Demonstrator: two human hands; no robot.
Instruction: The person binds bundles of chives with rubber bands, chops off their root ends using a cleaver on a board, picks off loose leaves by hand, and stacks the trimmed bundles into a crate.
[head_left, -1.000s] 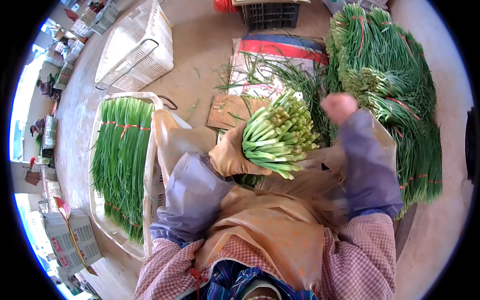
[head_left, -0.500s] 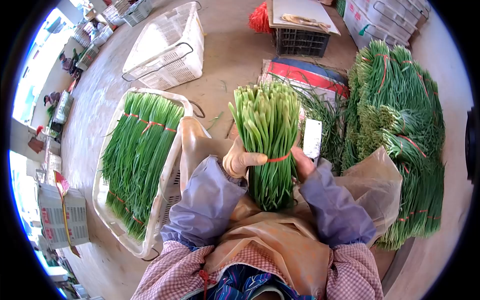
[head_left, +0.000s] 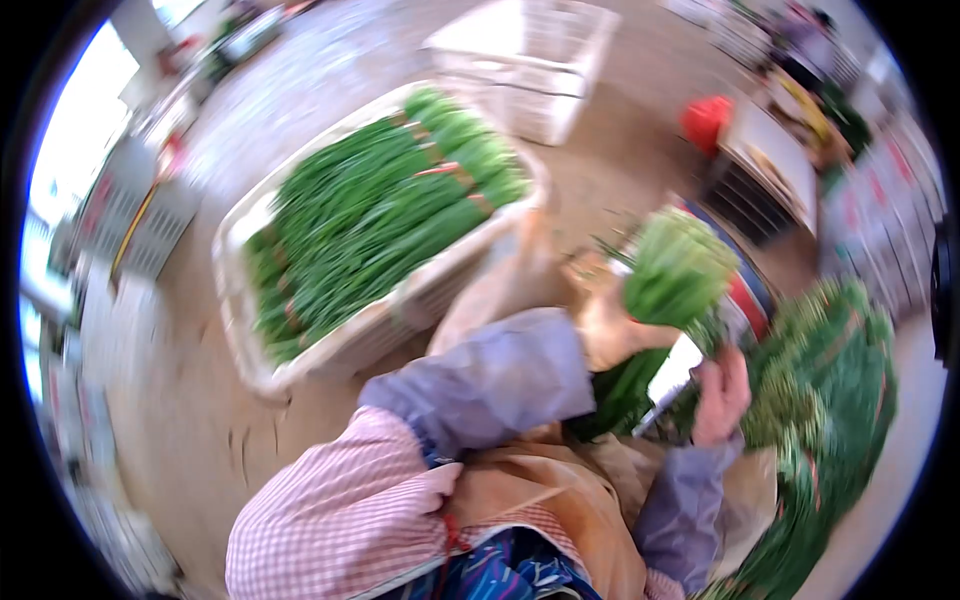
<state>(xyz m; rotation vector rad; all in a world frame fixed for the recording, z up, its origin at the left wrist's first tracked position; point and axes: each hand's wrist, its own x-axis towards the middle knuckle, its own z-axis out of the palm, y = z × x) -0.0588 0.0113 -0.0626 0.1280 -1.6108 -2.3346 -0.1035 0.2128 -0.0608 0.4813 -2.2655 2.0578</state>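
Observation:
My left hand (head_left: pixel 612 325) is closed around a bundle of garlic chives (head_left: pixel 680 268), its pale cut ends pointing up and away and its dark leaves hanging below my wrist. My right hand (head_left: pixel 722 395), blurred, has curled fingers just below the bundle's right side. What they hold, if anything, I cannot make out. Between my hands is a broad pale blade (head_left: pixel 674 370) with a thin handle, apparently a cleaver. To the left, a white plastic crate (head_left: pixel 232 315) holds rows of chives (head_left: pixel 360 215) tied with red bands.
A large heap of banded chives (head_left: pixel 825 390) lies at my right. Another white crate (head_left: pixel 560 95) stands ahead. Beyond the bundle are a dark crate with a board on top (head_left: pixel 765 165), a red bundle (head_left: pixel 706 122) and stacked white crates (head_left: pixel 880 215). A person (head_left: pixel 805 45) is at the back right.
My view has swung left, bringing the filled crate nearer the middle. The chives bundle now tilts right in my left hand. My right hand has shifted lower, away from the bundle's red band.

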